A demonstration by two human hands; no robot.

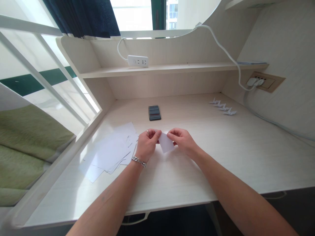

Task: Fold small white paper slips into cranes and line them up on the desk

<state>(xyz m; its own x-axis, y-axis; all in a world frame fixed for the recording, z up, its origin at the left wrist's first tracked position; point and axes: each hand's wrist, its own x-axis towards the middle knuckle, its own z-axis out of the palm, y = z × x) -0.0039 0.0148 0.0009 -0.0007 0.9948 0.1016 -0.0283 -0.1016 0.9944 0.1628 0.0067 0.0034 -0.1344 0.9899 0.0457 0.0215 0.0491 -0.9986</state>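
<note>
A small white piece of paper (166,144) is held up just above the desk, between my two hands. My left hand (148,142) pinches its upper left edge between thumb and fingers; a ring and a chain bracelet are on this hand and wrist. At the paper's right side, my right hand (181,139) is closed on it in a pinch. The fingertips behind the paper are partly hidden. To the left of my left hand lies a spread of loose white paper sheets (110,147).
A dark phone-like object (155,113), partly blurred, lies beyond my hands. Several folded paper cranes (229,112) stand in a row at the back right of the desk (246,157). A power strip (137,61) sits on the shelf; a white cable (227,54) runs to the wall socket (267,82).
</note>
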